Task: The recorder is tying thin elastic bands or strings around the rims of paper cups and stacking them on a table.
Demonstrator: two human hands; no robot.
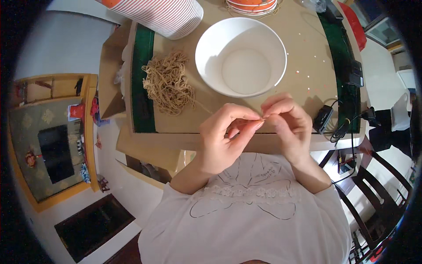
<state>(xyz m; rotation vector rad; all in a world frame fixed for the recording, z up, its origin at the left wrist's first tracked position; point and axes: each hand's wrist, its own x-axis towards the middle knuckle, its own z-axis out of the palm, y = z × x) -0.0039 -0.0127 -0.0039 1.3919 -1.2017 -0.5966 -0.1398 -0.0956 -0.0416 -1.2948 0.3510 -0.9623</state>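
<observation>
My left hand (229,135) and my right hand (291,125) meet at the table's near edge, thumbs and forefingers pinched together. A thin tan strand runs from a tangled heap of string (169,83) toward my left hand and passes out of sight behind it. Both pinches close on what looks like this string, though the fingertips cover most of it. Just beyond my hands a large white paper tub (246,72) stands with its wide mouth up and nothing visible inside. The string heap lies to the left of the tub.
A stack of nested red-and-white striped cups (171,17) lies at the far left. An orange-and-white tub (251,5) is at the back. On the right are a black adapter (323,119) and cables. Small pale bits dot the brown tabletop (307,57). Dark chairs (378,189) stand right.
</observation>
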